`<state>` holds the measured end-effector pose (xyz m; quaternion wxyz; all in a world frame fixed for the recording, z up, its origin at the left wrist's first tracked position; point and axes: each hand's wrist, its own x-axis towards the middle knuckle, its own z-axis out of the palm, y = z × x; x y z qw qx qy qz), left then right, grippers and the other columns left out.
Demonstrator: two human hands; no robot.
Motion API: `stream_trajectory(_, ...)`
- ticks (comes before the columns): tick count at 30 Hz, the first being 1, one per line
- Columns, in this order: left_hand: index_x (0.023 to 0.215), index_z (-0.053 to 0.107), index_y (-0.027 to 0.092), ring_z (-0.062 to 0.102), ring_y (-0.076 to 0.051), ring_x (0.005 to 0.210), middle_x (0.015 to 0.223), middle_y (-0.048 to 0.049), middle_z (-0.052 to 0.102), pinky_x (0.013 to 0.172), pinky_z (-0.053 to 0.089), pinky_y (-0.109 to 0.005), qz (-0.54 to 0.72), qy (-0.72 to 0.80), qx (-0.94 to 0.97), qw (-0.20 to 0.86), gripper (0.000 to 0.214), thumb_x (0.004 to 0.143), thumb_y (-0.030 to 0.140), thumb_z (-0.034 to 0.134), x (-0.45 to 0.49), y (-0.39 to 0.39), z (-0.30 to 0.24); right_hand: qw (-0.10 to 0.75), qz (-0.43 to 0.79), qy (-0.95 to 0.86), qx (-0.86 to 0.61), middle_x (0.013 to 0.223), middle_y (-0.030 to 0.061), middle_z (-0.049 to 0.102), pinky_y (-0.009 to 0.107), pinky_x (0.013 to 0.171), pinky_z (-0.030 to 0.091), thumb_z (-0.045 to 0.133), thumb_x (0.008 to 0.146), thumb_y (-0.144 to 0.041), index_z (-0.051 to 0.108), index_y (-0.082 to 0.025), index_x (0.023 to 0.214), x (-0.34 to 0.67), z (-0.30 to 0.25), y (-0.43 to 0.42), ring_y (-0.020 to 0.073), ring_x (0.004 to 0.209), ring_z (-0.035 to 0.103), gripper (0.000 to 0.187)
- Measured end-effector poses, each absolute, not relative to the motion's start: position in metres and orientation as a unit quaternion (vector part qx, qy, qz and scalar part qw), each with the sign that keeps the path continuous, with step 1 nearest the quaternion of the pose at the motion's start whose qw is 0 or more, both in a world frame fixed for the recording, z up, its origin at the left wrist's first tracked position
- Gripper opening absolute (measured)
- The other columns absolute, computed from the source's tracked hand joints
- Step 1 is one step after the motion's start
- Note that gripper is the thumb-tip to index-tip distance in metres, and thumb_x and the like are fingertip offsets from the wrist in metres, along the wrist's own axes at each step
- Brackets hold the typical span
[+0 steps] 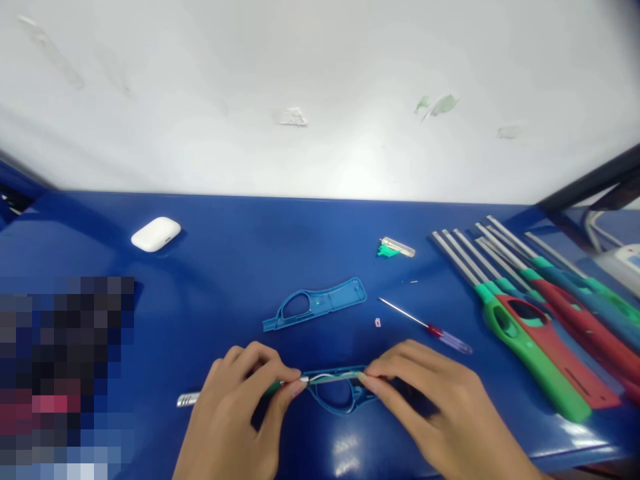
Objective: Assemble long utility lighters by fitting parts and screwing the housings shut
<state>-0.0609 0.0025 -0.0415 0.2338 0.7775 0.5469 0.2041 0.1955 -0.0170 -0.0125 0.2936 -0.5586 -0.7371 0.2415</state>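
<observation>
The left hand (pixel 235 407) and right hand (pixel 440 407) meet at the near edge of the blue table (pixel 225 267). Between them lies an open blue shell (pixel 335 393) with a white wire along its top. The left fingers (pixel 280 383) pinch the tube (pixel 187 400) where it joins the shell's left end; the tube's metal tip sticks out to the left of that hand. The right fingers (pixel 375 380) are closed on the shell's right end.

Just beyond the hands lies a second blue shell half (pixel 315 305). To its right are a small pink bit (pixel 377 323) and a screwdriver (pixel 425 327), and farther back a small green part (pixel 395 249). A row of lighters (pixel 540 313) fans across the right side. A white case (pixel 156 234) sits far left. Nothing lies between the hands and the shell.
</observation>
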Motion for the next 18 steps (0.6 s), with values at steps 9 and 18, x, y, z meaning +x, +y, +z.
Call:
stream_trajectory(9, 0.090, 0.073, 0.031, 0.067, -0.020, 0.084, 0.095, 0.0021, 0.070, 0.078, 0.053, -0.038, 0.243, 0.532, 0.785, 0.204, 0.016, 0.102, 0.031, 0.062, -0.0596, 0.0041, -0.0414, 0.293, 0.260, -0.724, -0.567, 0.084, -0.0038, 0.076, 0.024, 0.070, 0.058, 0.068, 0.102, -0.025, 0.075, -0.027, 0.092, 0.1940, -0.0129, -0.0203, 0.0143, 0.075, 0.074, 0.013)
stream_trajectory(18, 0.091, 0.075, 0.031, 0.067, -0.020, 0.083, 0.094, 0.0017, 0.071, 0.074, 0.053, -0.035, 0.234, 0.527, 0.796, 0.186, 0.017, 0.102, 0.033, 0.062, -0.0591, 0.0055, -0.0413, 0.336, 0.225, -0.721, -0.563, 0.083, -0.0008, 0.075, 0.024, 0.069, 0.059, 0.068, 0.104, -0.032, 0.075, -0.024, 0.093, 0.1933, -0.0218, -0.0230, 0.0145, 0.073, 0.073, 0.015)
